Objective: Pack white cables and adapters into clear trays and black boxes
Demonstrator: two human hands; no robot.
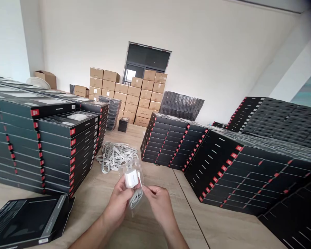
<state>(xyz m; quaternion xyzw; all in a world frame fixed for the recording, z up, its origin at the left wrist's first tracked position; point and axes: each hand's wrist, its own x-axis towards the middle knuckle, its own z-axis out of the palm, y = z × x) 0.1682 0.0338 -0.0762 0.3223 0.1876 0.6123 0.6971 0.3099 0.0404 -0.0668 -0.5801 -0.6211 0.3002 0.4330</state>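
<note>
My left hand [118, 204] and my right hand [158, 202] together hold a clear plastic tray [133, 181] above the wooden table [155, 180]. A white charger [131, 179] sits in its upper part and a coiled grey cable [135, 197] in its lower part. The left fingers wrap its left side. Pinching fingers of the right hand grip its lower right edge. Behind it a heap of bundled grey cables [115, 155] lies on the table.
Tall stacks of black boxes with red tags stand at left [54, 148] and slanted rows at right [223, 162]. An open black box [26, 221] lies at the near left. Brown cartons [132, 95] are piled by the far wall.
</note>
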